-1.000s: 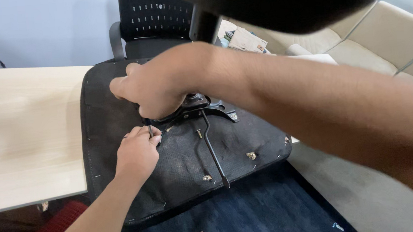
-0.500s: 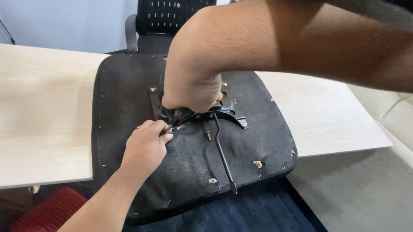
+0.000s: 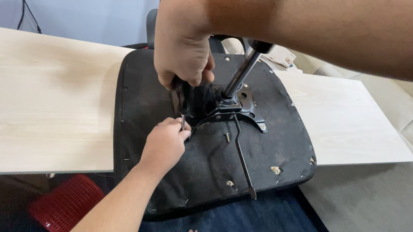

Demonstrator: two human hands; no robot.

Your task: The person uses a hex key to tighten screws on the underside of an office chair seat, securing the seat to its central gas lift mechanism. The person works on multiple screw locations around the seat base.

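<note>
Clearly the work sits mid-way: an upturned office chair seat, its black fabric underside facing up, lies across the gap between two pale wooden boards, and the black metal tilt mechanism rests at the middle of that underside. The right hand comes down from above and is clenched around the upper left part of the mechanism, fingers curled tight over its edge, apparently steadying it. The left hand reaches in from below, its fingers pinched narrowly on a thin metal tool that stands upright at the mechanism's near left corner; whether the tool's tip sits in a fastener I cannot tell, since the fingers hide it. A gas cylinder rises at a slant from the mechanism, and a long lever runs from it towards the seat's near edge. Judging from this, the plate is placed but not wholly fastened: one bolt stands loose on the fabric just below the plate, and brass threaded inserts near the front edge are bare. A red basket stands on the floor under the left board.
</note>
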